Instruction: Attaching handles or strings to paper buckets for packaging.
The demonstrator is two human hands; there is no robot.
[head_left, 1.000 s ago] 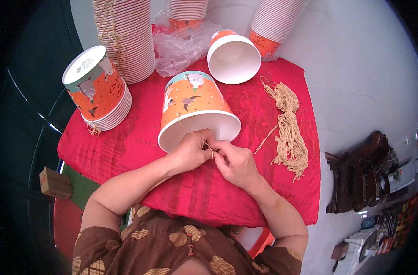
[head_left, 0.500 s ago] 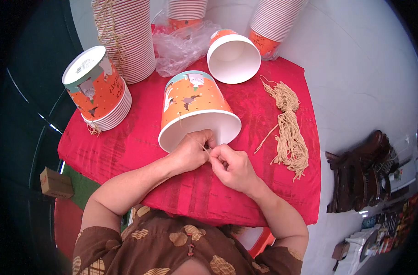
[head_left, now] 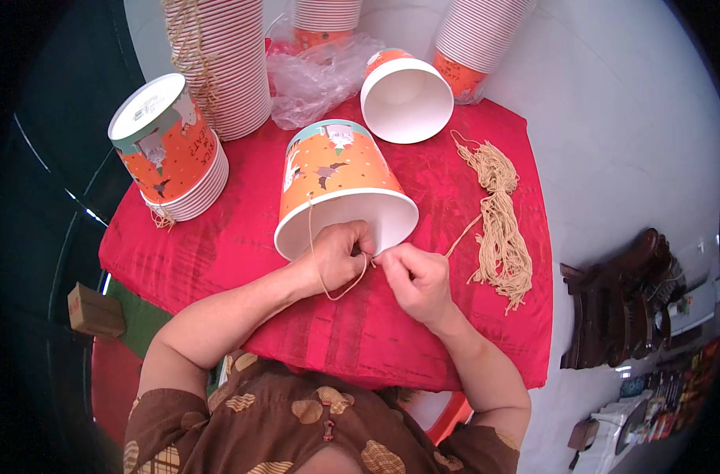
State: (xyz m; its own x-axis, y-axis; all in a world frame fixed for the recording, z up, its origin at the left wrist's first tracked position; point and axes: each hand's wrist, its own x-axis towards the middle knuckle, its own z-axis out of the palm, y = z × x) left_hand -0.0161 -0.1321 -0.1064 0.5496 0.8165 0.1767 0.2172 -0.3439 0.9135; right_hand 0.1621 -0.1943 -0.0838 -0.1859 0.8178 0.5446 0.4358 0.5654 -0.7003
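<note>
An orange paper bucket (head_left: 352, 162) with a green band and Halloween pictures lies tipped on the table, its white mouth toward me. From a hole near its rim a tan string (head_left: 313, 237) hangs in a loop over my left wrist. My left hand (head_left: 340, 251) is closed in a pinch on the string at the bucket's mouth, fingertips partly hidden. Just right of it, my right hand (head_left: 415, 278) pinches the string's end, where a small knot shows between the two hands. A bundle of tan strings (head_left: 500, 229) lies to the right.
A second bucket (head_left: 407, 101) lies behind, mouth toward me. Tall bucket stacks (head_left: 226, 71) stand at the back, and a shorter upside-down stack (head_left: 166, 150) sits left. Crumpled clear plastic (head_left: 320, 79) is between them. Red cloth (head_left: 241, 261) covers the table; a cardboard box (head_left: 96, 310) is beyond its left edge.
My right hand has moved slightly right, away from my left hand. The string now shows as a wide loop hanging from the bucket's hole, with a knot between my hands.
</note>
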